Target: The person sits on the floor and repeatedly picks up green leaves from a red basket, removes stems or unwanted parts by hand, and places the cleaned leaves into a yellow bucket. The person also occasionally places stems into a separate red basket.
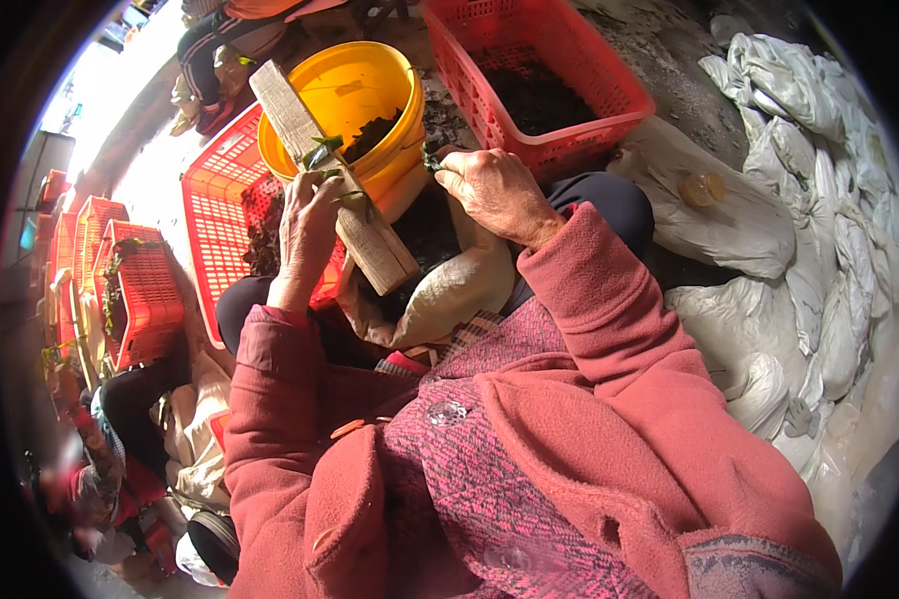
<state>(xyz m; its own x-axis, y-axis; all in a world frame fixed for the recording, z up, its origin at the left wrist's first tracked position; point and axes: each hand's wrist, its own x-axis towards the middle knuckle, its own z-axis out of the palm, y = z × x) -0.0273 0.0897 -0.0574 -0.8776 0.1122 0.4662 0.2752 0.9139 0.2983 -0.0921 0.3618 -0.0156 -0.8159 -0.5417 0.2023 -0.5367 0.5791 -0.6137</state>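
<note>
A rough wooden board (pixel 288 105) slants across the rim of a yellow plastic bucket (pixel 389 78), its near end above an open cloth sack (pixel 461 292). My left hand (pixel 303 224) is at the board's left edge, its fingertips pinching a green leaf (pixel 330 174). Another green leaf (pixel 321 152) lies on the board just beyond those fingers. To the right of the board, my right hand (pixel 494 191) holds a small dark-green leafy piece (pixel 429 159) between thumb and forefinger. Dark leafy matter (pixel 374 137) sits inside the bucket. The sack's dark contents are partly hidden by the board.
A red plastic crate (pixel 217 217) stands left of the bucket, another red crate (pixel 562 138) beyond my right hand. White sacks (pixel 816 224) line the right side. A small jar (pixel 702 191) rests on a sack. At left are more crates (pixel 150 292) and a person (pixel 112 457); another person's leg (pixel 198 64) is ahead.
</note>
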